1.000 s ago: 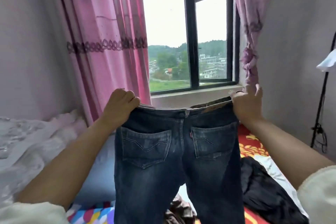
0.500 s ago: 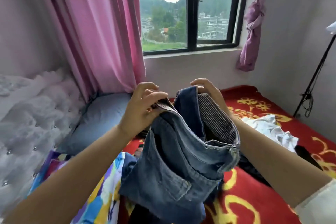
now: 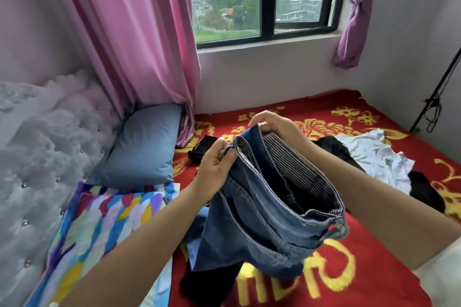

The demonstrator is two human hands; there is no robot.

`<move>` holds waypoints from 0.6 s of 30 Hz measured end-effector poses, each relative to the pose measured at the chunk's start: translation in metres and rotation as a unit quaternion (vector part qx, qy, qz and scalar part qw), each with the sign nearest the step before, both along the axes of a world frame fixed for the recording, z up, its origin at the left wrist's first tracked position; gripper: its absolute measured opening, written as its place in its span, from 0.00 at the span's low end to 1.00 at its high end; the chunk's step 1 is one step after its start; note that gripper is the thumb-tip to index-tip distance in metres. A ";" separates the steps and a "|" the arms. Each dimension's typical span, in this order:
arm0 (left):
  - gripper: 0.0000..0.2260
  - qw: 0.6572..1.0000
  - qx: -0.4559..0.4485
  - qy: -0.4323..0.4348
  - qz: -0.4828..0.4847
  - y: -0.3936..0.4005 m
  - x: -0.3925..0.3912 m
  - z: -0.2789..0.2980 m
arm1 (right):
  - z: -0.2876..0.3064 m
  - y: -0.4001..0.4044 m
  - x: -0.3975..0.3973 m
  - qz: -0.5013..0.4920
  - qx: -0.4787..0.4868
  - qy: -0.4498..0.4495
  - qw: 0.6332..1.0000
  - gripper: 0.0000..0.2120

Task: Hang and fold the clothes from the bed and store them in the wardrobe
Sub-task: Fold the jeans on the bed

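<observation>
A pair of dark blue jeans hangs doubled over above the bed, its striped waistband lining showing. My left hand pinches the near end of the waistband. My right hand grips the far end of it, fingers curled over the edge. The legs drop down toward the red blanket. A white garment lies crumpled on the blanket to the right, with black clothes beside and under it. A small black item lies near the pillow.
A blue pillow leans against the white tufted headboard. A multicoloured cloth covers the bed's left side. Pink curtain, window and wall stand behind. A black stand leans at the right wall.
The jeans were held up spread flat by the waistband; now they are lowered over the bed with my two hands brought together and the waistband folded in half.
</observation>
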State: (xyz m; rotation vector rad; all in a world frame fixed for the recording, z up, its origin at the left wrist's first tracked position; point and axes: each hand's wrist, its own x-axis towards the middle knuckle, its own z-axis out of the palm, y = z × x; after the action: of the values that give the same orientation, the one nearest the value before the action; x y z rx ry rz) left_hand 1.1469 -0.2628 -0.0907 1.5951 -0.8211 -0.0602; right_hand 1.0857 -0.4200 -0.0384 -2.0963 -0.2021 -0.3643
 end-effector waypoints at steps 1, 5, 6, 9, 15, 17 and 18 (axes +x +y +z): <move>0.07 1.000 0.003 -0.013 0.021 0.001 0.001 -0.002 | 0.003 -0.004 -0.003 0.012 -0.019 0.017 1.000 0.13; 0.14 0.991 0.014 -0.034 0.126 0.010 0.015 -0.009 | 0.015 -0.034 -0.026 -0.006 -0.108 0.010 0.994 0.26; 0.15 0.987 0.015 -0.041 0.153 0.013 0.021 -0.007 | 0.019 -0.041 -0.034 -0.001 -0.092 -0.002 0.996 0.23; 0.16 0.977 0.023 -0.070 0.201 0.015 0.030 0.000 | 0.019 -0.045 -0.051 0.004 -0.064 0.013 0.998 0.09; 0.15 0.969 0.015 -0.150 0.195 0.009 0.014 -0.007 | -0.007 -0.027 -0.049 -0.094 -0.214 0.209 0.949 0.11; 0.11 0.967 0.011 -0.156 0.200 0.010 0.008 -0.015 | -0.018 -0.026 -0.045 -0.105 -0.181 0.311 0.927 0.13; 0.11 0.967 0.006 -0.163 0.196 0.008 0.005 -0.018 | -0.024 -0.026 -0.044 -0.101 -0.160 0.354 0.916 0.14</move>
State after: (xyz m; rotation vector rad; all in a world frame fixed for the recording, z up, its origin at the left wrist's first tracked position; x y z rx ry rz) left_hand 1.1517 -0.2553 -0.1088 1.7777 -0.7373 0.4939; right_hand 1.0417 -0.4462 -0.0626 -2.4365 0.4141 0.3485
